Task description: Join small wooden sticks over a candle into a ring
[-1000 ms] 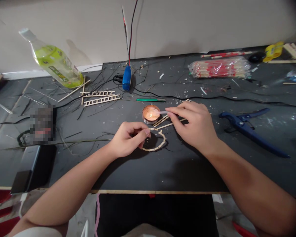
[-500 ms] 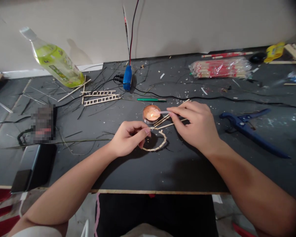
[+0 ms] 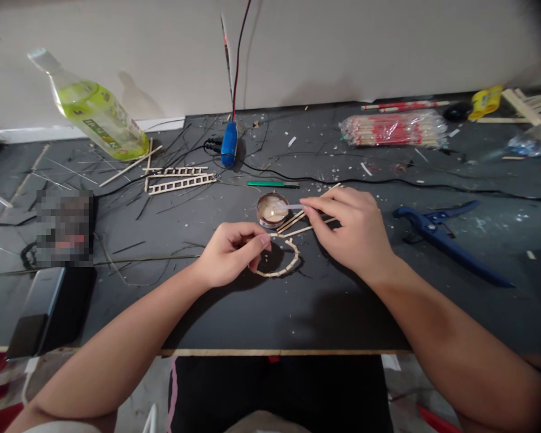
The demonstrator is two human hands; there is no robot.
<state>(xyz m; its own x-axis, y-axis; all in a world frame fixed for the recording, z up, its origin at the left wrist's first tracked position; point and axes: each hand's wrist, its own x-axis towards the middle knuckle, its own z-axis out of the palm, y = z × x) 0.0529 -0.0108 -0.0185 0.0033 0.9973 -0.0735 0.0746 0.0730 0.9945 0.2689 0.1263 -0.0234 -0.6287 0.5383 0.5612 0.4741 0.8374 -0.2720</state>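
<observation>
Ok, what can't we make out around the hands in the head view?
Head view:
Left hand: its fingers hide whatever it pinches, just above the curved stick chain.
Right hand: its fingers hide the grip on the pale strip, too small to identify.
Object left of the hands: pixelated.
Wooden sticks: cut off by the right edge.

2 hands [image 3: 229, 254] [image 3: 349, 234] show over the desk [image 3: 342, 319], with 1 lit tealight [image 3: 270, 210], 1 clear strip [image 3: 291, 207] and 1 curved chain of wooden sticks [image 3: 277, 273] among them. Around these lie 2 stick ladders [image 3: 183, 184], 1 green plastic bottle [image 3: 92, 114], 1 bag of red-banded sticks [image 3: 394, 129], 1 pair of blue-handled pliers [image 3: 451, 243] and 1 phone [image 3: 40, 313].
</observation>
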